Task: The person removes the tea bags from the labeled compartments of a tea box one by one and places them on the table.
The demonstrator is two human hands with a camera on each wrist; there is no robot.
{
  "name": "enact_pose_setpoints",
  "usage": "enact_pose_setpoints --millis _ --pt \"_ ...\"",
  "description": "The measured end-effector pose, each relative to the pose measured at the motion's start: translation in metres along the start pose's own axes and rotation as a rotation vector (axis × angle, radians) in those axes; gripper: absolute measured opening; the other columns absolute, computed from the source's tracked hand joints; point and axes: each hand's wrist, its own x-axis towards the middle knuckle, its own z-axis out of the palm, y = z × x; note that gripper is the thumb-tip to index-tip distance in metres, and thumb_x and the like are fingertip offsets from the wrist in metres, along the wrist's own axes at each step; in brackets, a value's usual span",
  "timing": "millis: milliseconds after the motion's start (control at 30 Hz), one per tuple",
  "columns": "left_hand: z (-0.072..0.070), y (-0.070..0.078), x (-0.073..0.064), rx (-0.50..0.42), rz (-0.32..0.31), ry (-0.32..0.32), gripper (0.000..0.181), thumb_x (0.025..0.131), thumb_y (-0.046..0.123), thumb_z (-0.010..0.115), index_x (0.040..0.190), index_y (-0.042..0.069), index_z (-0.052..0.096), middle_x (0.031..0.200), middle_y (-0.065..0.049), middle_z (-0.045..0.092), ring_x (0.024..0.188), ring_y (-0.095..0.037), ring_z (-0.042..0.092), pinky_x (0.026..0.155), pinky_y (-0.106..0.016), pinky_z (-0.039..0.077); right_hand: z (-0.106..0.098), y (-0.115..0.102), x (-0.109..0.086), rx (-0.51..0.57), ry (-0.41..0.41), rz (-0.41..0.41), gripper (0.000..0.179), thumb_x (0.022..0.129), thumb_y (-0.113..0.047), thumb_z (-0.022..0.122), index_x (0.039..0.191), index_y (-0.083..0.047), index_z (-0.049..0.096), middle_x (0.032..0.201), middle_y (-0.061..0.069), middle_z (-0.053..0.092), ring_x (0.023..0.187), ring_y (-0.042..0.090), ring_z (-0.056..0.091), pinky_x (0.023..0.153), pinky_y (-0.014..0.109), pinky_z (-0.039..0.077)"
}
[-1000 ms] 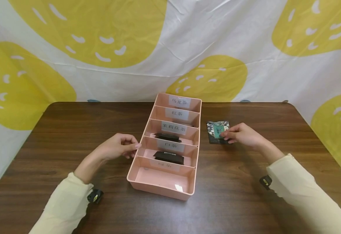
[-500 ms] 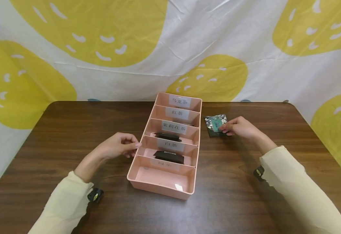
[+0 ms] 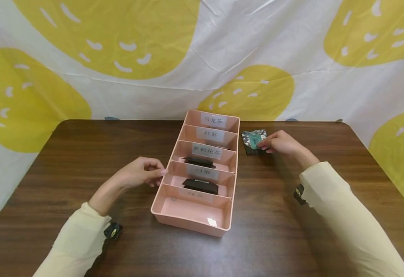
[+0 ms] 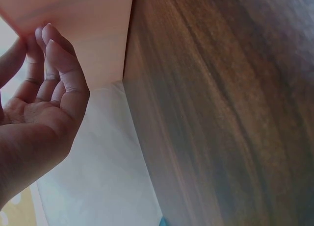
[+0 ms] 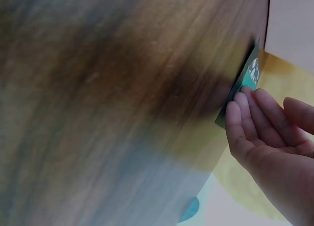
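A pink divided storage box (image 3: 192,221) with labelled compartments stands lengthwise in the middle of the table. My left hand (image 3: 141,173) is at its left side, thumb at the rim and bent fingers against the outer wall, as the left wrist view also shows. Right of the box's far half lies a dark tea sachet (image 3: 250,137) with a floral top and a green label. My right hand (image 3: 283,145) has its fingertips on the sachet's face; in the right wrist view the thumb is apart from it. Black sachets (image 3: 200,186) lie in two of the box's middle compartments.
The brown wooden table (image 3: 267,234) extends on both sides of the box. A white curtain (image 3: 153,100) with yellow shapes hangs right behind the table's far edge. Black wrist cameras (image 3: 113,231) sit at both sleeves.
My right hand has moved away from me and a little left, and the sachet has moved with it along the table. The left hand and the box have stayed in place.
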Motion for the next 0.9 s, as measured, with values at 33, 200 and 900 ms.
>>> enact_pose_setpoints --millis 33,200,900 --pt "0.000 0.000 0.000 0.001 0.000 -0.001 0.017 0.091 0.006 0.055 0.089 -0.011 0.057 0.070 -0.008 0.058 0.064 -0.015 0.056 0.060 -0.033 0.050 0.000 0.000 0.002 0.004 0.000 0.002 0.031 0.095 -0.002 0.039 0.112 0.020 0.052 0.112 0.031 0.055 0.092 0.023 0.059 0.082 0.035 0.049" --pt "0.000 0.000 0.000 -0.006 0.000 -0.009 0.017 0.091 0.007 0.056 0.089 -0.009 0.057 0.069 -0.005 0.057 0.065 -0.015 0.056 0.060 -0.033 0.050 0.000 0.001 0.008 0.036 0.015 0.015 0.030 0.094 -0.001 0.040 0.112 0.020 0.052 0.110 0.030 0.056 0.085 0.015 0.059 0.080 0.032 0.049" --pt "-0.001 0.000 0.000 -0.013 -0.006 -0.011 0.016 0.091 0.006 0.055 0.088 -0.009 0.057 0.069 -0.007 0.057 0.064 -0.016 0.056 0.060 -0.034 0.050 -0.003 -0.005 0.015 0.040 0.033 0.035 0.033 0.097 -0.005 0.038 0.115 0.019 0.050 0.113 0.029 0.055 0.089 0.021 0.056 0.082 0.034 0.047"
